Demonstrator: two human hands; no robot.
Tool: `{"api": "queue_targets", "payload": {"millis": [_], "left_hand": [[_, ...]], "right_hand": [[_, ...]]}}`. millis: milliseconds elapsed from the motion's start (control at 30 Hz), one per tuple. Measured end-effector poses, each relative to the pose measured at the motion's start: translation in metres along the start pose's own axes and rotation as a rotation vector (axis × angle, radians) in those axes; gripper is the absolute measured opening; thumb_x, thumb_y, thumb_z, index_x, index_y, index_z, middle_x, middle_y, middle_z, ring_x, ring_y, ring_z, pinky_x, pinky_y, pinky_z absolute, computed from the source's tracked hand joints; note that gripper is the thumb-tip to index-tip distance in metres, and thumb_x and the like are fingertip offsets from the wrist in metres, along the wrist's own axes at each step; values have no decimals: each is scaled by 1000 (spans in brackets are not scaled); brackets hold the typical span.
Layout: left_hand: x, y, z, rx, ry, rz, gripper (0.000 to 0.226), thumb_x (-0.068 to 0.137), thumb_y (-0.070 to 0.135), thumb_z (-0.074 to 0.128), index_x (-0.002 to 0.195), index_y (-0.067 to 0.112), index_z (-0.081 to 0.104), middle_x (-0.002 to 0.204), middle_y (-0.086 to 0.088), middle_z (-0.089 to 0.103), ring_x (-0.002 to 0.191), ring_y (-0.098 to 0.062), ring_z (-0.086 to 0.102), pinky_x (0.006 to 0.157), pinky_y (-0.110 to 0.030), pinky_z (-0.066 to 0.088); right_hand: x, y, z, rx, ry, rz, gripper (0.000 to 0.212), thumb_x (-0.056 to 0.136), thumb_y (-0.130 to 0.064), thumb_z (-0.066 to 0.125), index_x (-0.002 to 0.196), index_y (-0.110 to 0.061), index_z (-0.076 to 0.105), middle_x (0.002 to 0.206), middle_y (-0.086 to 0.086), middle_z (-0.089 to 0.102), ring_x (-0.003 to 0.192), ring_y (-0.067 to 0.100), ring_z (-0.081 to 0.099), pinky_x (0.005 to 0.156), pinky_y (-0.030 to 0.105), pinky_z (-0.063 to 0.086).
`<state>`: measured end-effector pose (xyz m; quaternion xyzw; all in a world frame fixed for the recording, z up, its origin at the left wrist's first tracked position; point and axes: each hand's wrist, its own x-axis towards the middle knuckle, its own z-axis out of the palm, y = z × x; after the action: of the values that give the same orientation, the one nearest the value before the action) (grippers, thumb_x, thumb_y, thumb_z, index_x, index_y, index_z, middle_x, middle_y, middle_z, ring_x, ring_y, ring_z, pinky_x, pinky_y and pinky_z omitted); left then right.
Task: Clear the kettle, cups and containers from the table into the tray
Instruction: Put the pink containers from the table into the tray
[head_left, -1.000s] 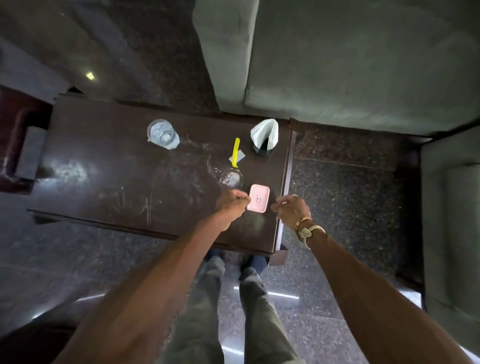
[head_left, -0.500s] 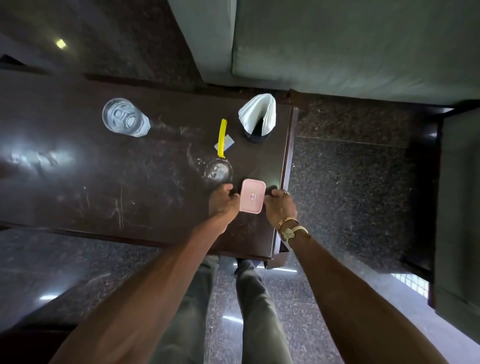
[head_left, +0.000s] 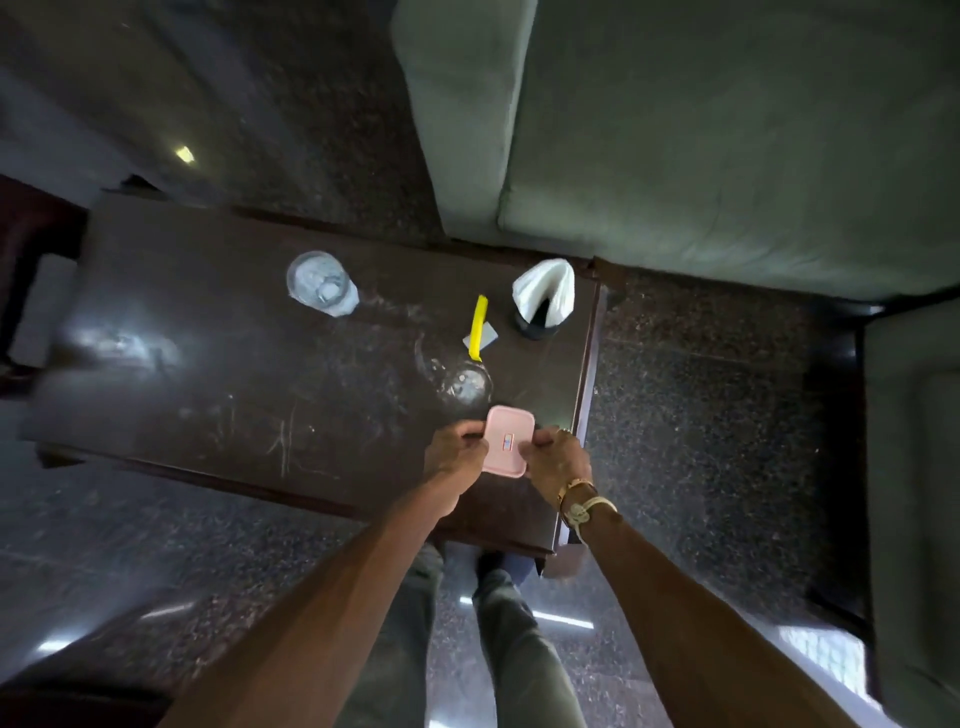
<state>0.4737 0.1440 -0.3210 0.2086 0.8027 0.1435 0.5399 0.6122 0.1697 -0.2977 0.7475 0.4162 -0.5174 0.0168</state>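
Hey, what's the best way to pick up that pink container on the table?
Grip the pink container by its two long sides, one hand from each side, as the left hand and right hand do now. It lies flat, with a smooth lid and no handle, and a glass stands close behind its far edge.

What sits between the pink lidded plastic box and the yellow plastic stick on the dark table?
A clear drinking glass, just beyond the pink box; the head view shows it.

Pink container (head_left: 511, 422): side edges hidden under left hand (head_left: 453, 460) and right hand (head_left: 560, 462); lid label (head_left: 506, 443) too small to read. Table (head_left: 208, 395) left end smeared by blur.
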Motion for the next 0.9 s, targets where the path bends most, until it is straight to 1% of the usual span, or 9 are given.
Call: {"api": "queue_targets", "payload": {"millis": [67, 100, 200, 300, 433, 567, 667, 767, 900], "left_hand": [[-24, 14, -26, -69, 32, 40, 26, 82, 13, 62, 96, 32, 72, 96, 4, 76, 87, -15, 71, 79, -39, 61], [-37, 22, -41, -110, 50, 60, 26, 83, 10, 62, 98, 29, 72, 96, 2, 76, 83, -14, 70, 77, -38, 61], [-84, 49, -98, -253, 96, 105, 26, 88, 2, 60, 101, 21, 72, 81, 0, 70, 63, -9, 60, 61, -26, 55], [-129, 66, -162, -380, 148, 124, 25, 89, 1, 61, 85, 25, 69, 79, -3, 68, 68, -14, 62, 72, -34, 58], [-179, 65, -248, -476, 237, 204, 24, 88, -2, 61, 101, 14, 72, 91, -12, 69, 77, -21, 63, 78, -38, 58], [-220, 37, -325, -539, 360, 268, 23, 87, 1, 63, 107, 11, 71, 90, -11, 69, 78, -19, 64, 75, -35, 59], [-235, 2, -373, -591, 376, 260, 18, 87, 2, 66, 101, 13, 71, 95, -13, 72, 80, -20, 67, 72, -34, 60], [-246, -36, -413, -621, 404, 247, 17, 86, 3, 68, 90, 19, 71, 97, -11, 73, 85, -21, 70, 69, -32, 60], [-262, -90, -466, -678, 465, 234, 20, 86, 3, 65, 81, 21, 71, 99, -14, 74, 90, -26, 72, 77, -37, 61]], "right_hand": [[-21, -24, -6, -11, -5, -64, 8, 83, -25, 68, 77, -25, 62, 91, 9, 74, 91, 31, 69, 82, 41, 57], [-32, -39, -9, -26, -10, -98, 7, 82, -26, 68, 78, -24, 64, 90, 9, 74, 91, 31, 69, 82, 39, 56], [-75, -97, -16, -99, -29, -233, 15, 85, -27, 67, 97, -20, 73, 99, 7, 74, 98, 28, 67, 83, 28, 49], [-120, -154, -11, -140, -43, -362, 16, 85, -24, 64, 95, -18, 74, 94, 8, 74, 94, 30, 69, 84, 32, 53], [-188, -220, 13, -213, -43, -556, 17, 83, -25, 61, 92, -19, 74, 87, 7, 75, 88, 30, 70, 83, 39, 56], [-256, -264, 56, -227, -70, -697, 16, 81, -24, 60, 91, -21, 72, 88, 8, 76, 87, 29, 71, 84, 42, 57], [-286, -274, 101, -241, -82, -747, 21, 76, -28, 58, 87, -18, 73, 85, 9, 76, 82, 30, 72, 81, 46, 58], [-305, -277, 151, -248, -112, -766, 20, 68, -33, 51, 75, -23, 67, 84, 8, 76, 82, 32, 72, 79, 49, 59], [-381, -285, 203, -276, -149, -840, 12, 80, -19, 54, 78, -27, 63, 92, 8, 76, 87, 30, 72, 83, 45, 58]]}}
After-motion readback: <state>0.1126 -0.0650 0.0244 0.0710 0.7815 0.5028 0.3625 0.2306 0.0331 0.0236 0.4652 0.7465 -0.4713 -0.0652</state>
